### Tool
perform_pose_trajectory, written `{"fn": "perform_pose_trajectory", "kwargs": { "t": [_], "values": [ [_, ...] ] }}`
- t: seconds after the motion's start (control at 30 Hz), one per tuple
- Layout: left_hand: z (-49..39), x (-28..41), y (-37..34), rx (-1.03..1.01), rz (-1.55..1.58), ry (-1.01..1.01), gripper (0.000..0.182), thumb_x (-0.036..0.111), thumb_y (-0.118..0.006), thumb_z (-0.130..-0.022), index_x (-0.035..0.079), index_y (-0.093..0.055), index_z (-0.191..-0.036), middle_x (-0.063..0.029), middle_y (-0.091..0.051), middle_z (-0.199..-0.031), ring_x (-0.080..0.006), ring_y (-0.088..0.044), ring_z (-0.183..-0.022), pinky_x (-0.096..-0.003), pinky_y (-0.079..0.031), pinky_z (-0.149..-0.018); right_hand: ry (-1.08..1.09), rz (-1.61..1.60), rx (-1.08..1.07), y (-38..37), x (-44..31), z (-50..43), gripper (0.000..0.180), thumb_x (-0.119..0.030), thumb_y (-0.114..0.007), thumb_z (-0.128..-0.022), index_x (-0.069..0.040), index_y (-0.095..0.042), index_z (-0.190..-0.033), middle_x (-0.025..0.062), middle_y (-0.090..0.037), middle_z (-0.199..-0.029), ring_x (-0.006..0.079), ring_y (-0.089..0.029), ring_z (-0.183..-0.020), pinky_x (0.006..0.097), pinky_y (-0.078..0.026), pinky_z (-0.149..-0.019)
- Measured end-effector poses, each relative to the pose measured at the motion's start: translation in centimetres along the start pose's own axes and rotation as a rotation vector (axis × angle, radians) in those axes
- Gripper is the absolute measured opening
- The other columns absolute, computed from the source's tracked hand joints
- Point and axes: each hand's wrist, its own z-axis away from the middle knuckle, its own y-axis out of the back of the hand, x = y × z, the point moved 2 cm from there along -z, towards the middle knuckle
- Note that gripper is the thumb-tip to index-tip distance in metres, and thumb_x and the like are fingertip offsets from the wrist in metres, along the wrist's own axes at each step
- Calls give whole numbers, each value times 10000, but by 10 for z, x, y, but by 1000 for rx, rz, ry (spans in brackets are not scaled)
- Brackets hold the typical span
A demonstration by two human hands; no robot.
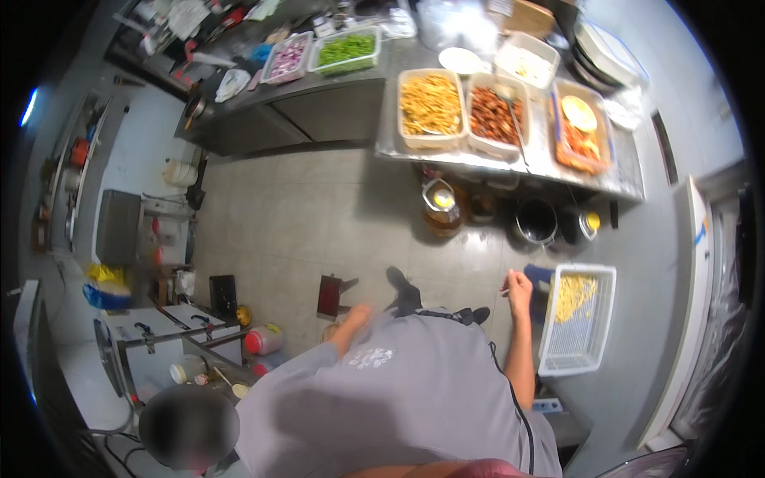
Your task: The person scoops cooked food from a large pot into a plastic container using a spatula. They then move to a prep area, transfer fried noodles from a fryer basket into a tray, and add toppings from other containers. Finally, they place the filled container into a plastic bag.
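My left hand (pixel 358 315) is low in front of my grey shirt, blurred, and its grip is unclear. Nothing shows in my right hand (pixel 519 288), its fingers loosely curled and partly apart. Just right of it is a white slotted plastic basket (pixel 608 322) with pale yellow cut strips (pixel 575 297) at its upper end. Beyond both hands, a steel table bears a tub of yellow strips (pixel 431 107), a tub of reddish-brown pieces (pixel 493 116) with a ladle (pixel 515 119) in it, and a tub of orange-red food (pixel 581 143) with a round, pale-yellow item on top.
Tubs of chopped green vegetable (pixel 346 51) and chopped purple onion (pixel 288 58) stand on the far counter. Below the steel table are an oil jug (pixel 442 209) and a dark pot (pixel 536 221). A small dark red stool (pixel 330 296) is on the floor near my left hand.
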Motion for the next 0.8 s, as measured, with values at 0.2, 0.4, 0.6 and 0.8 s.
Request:
{"fn": "perform_pose_trajectory", "kwargs": {
  "t": [0.2,0.4,0.6,0.8],
  "values": [
    [-20,-116,97,115,-247,31,258,289,-598,-892,48,-680,-844,-141,-663,-757,-298,-645,-731,-442,-511,-684,-35,257,-189,-160,-26,-50,491,-406,-592,-989,-15,-568,-693,53,-526,-549,161,-532,-385,298,-414,-369],
    [-36,-113,158,131,39,177,241,273,-632,-877,39,-687,-864,-137,-671,-809,-294,-647,-778,-421,-513,-718,-164,303,-291,-265,-18,-77,215,-106,-484,-944,40,-606,-843,64,-533,-582,170,-538,-415,312,-453,-396],
    [-99,-60,192,109,166,37,232,258,-666,-862,29,-695,-885,-133,-679,-861,-290,-649,-825,-400,-515,-753,-139,336,-399,-376,-47,-124,335,101,-395,-721,40,-622,-960,91,-587,-694,182,-575,-468,312,-464,-410],
    [-130,2,281,234,597,-316,230,216,-674,-869,24,-688,-996,-132,-689,-956,-250,-645,-870,-367,-509,-800,-28,542,-560,-540,-112,-189,136,-44,-552,-889,13,-651,-964,72,-659,-773,149,-604,-656,307,-486,-578]
  ]
}}
